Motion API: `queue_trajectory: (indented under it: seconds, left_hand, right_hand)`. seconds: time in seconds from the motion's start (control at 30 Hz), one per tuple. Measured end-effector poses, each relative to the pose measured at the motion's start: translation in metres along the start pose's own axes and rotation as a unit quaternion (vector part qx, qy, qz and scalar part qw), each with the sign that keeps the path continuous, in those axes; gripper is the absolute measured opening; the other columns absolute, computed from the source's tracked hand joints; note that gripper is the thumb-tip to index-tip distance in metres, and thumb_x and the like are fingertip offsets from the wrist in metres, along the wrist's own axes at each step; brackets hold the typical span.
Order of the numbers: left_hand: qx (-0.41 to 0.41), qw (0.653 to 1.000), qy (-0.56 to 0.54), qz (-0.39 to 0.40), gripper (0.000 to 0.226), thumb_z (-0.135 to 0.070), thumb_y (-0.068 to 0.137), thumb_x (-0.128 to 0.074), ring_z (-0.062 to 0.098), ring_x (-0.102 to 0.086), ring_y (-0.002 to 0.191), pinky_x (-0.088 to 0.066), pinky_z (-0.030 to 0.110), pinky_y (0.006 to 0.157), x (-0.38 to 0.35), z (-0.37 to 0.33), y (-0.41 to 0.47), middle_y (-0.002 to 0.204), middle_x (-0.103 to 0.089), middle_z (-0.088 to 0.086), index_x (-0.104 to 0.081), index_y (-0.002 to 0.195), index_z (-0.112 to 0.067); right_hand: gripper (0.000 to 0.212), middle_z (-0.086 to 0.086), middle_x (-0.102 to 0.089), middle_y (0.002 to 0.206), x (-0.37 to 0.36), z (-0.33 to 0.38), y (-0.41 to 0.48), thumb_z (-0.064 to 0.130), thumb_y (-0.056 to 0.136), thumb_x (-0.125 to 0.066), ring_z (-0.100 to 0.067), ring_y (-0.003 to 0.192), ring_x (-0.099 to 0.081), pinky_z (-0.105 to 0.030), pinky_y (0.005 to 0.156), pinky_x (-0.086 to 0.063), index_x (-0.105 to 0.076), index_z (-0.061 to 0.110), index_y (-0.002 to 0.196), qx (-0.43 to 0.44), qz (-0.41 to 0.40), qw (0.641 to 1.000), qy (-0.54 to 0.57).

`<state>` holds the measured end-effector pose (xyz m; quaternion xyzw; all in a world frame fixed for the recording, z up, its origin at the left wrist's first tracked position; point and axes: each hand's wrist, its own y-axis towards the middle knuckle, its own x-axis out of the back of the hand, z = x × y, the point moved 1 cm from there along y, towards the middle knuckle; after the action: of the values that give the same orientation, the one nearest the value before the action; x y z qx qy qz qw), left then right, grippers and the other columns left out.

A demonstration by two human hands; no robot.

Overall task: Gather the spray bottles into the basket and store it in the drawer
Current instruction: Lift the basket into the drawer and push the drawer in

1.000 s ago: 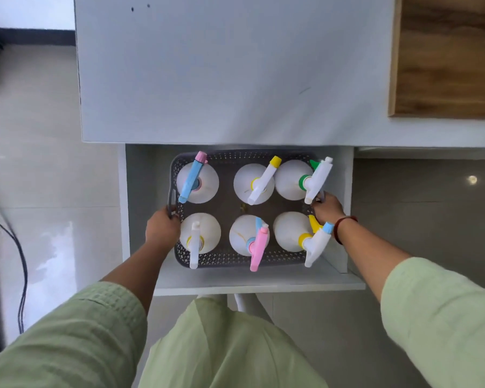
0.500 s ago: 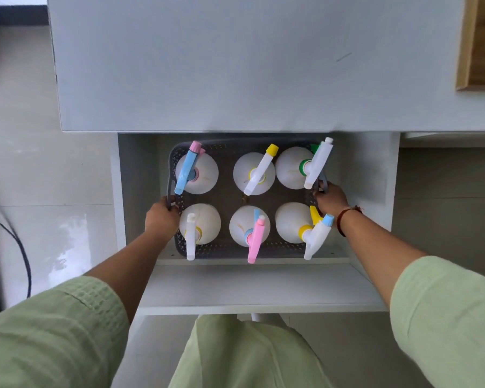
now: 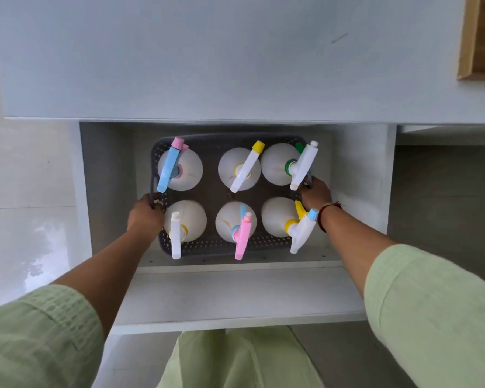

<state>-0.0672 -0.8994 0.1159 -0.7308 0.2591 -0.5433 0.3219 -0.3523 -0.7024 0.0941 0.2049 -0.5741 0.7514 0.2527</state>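
A dark grey perforated basket [image 3: 213, 245] sits inside the open white drawer [image 3: 235, 298], seen from above. It holds several white spray bottles in two rows, among them one with a blue and pink trigger [image 3: 170, 166], one with a yellow nozzle [image 3: 248, 166] and one with a pink trigger [image 3: 242, 233]. My left hand [image 3: 144, 217] grips the basket's left handle. My right hand [image 3: 315, 193] grips its right handle, partly behind a spray head.
The white tabletop [image 3: 221, 57] overhangs the back of the drawer. A wooden panel [image 3: 480, 37] lies at the top right. Glossy floor tiles [image 3: 28, 191] flank the drawer, with a dark cable at the far left edge.
The basket has gone down and farther back into the drawer with both hands on its handles. More of the drawer's front floor now shows in front of it.
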Motion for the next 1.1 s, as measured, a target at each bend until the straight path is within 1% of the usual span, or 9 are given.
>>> queue_trajectory:
  seconds: [0.2, 0.3, 0.5, 0.77, 0.87, 0.93, 1.0, 1.07, 1.1]
  left_hand:
    - [-0.020, 1.000, 0.013, 0.020, 0.035, -0.012, 0.095, -0.044, 0.042, -0.057, 0.113, -0.047, 0.043, 0.098, -0.001, -0.001, 0.013, 0.124, -0.061, 0.025, -0.056, 0.127, -0.007]
    - [-0.029, 0.999, 0.024, 0.017, 0.034, -0.014, 0.095, -0.046, 0.040, -0.057, 0.114, -0.046, 0.041, 0.097, -0.001, -0.003, 0.022, 0.125, -0.061, 0.023, -0.057, 0.126, -0.008]
    - [-0.025, 0.999, 0.022, 0.009, 0.034, -0.016, 0.095, -0.047, 0.040, -0.055, 0.116, -0.044, 0.039, 0.096, -0.004, -0.003, 0.034, 0.127, -0.061, 0.021, -0.056, 0.127, -0.009]
    - [-0.037, 0.999, 0.030, -0.003, 0.035, -0.015, 0.096, -0.043, 0.039, -0.054, 0.117, -0.044, 0.039, 0.097, -0.012, -0.003, 0.042, 0.129, -0.059, 0.019, -0.053, 0.129, -0.010]
    - [-0.038, 0.999, 0.031, 0.009, 0.036, -0.015, 0.096, -0.043, 0.039, -0.054, 0.117, -0.044, 0.038, 0.097, -0.010, -0.002, 0.041, 0.129, -0.058, 0.019, -0.051, 0.131, -0.011]
    - [-0.023, 0.999, 0.030, 0.031, 0.038, -0.014, 0.095, -0.045, 0.038, -0.055, 0.115, -0.047, 0.039, 0.097, -0.008, 0.000, 0.039, 0.129, -0.057, 0.019, -0.049, 0.132, -0.011]
    - [0.008, 0.998, 0.012, 0.056, 0.039, -0.015, 0.093, -0.047, 0.039, -0.055, 0.114, -0.049, 0.044, 0.098, -0.006, 0.004, 0.034, 0.128, -0.056, 0.019, -0.047, 0.132, -0.010]
    - [0.035, 0.997, -0.013, 0.063, 0.043, -0.018, 0.091, -0.051, 0.040, -0.054, 0.116, -0.049, 0.045, 0.099, -0.004, 0.009, 0.025, 0.127, -0.056, 0.020, -0.045, 0.133, -0.009]
    - [0.040, 0.997, -0.014, 0.059, 0.047, -0.019, 0.090, -0.053, 0.040, -0.054, 0.118, -0.047, 0.045, 0.101, -0.002, 0.011, 0.021, 0.128, -0.056, 0.021, -0.043, 0.135, -0.009]
  right_hand:
    - [0.035, -0.028, -0.060, 0.123, -0.010, -0.008, 0.013, 0.021, 0.097, -0.044, -0.042, 0.114, -0.056, -0.035, 0.089, -0.043, -0.059, -0.001, 0.119, -0.014, -0.007, 1.000, 0.001]
    - [0.034, -0.028, -0.060, 0.122, -0.016, -0.011, 0.015, 0.021, 0.097, -0.044, -0.042, 0.113, -0.056, -0.036, 0.088, -0.043, -0.059, -0.002, 0.117, -0.023, -0.013, 1.000, 0.010]
    - [0.034, -0.024, -0.061, 0.123, -0.027, -0.014, 0.015, 0.020, 0.097, -0.044, -0.039, 0.115, -0.055, -0.033, 0.091, -0.042, -0.060, 0.002, 0.121, -0.025, -0.026, 0.998, 0.042]
    - [0.035, -0.024, -0.060, 0.124, -0.032, -0.018, 0.024, 0.020, 0.097, -0.044, -0.040, 0.116, -0.054, -0.034, 0.092, -0.042, -0.059, 0.001, 0.122, -0.022, -0.042, 0.998, 0.038]
    - [0.034, -0.024, -0.060, 0.124, -0.032, -0.016, 0.023, 0.021, 0.097, -0.045, -0.039, 0.116, -0.054, -0.034, 0.091, -0.041, -0.058, 0.001, 0.120, -0.020, -0.044, 0.998, 0.043]
    - [0.034, -0.022, -0.061, 0.123, -0.032, -0.015, 0.021, 0.023, 0.096, -0.047, -0.038, 0.115, -0.055, -0.030, 0.085, -0.040, -0.058, 0.002, 0.120, -0.019, -0.041, 0.998, 0.051]
    - [0.035, -0.019, -0.061, 0.123, -0.028, -0.017, 0.014, 0.025, 0.094, -0.050, -0.035, 0.113, -0.056, -0.025, 0.079, -0.036, -0.054, 0.004, 0.122, -0.016, -0.028, 0.998, 0.053]
    - [0.040, -0.018, -0.060, 0.125, -0.019, -0.022, 0.002, 0.022, 0.092, -0.053, -0.034, 0.113, -0.057, -0.025, 0.081, -0.038, -0.049, 0.006, 0.129, -0.005, 0.011, 0.999, 0.048]
    - [0.044, -0.019, -0.058, 0.128, -0.013, -0.025, -0.005, 0.019, 0.092, -0.053, -0.033, 0.116, -0.056, -0.027, 0.085, -0.041, -0.044, 0.008, 0.134, -0.002, 0.033, 0.999, 0.033]
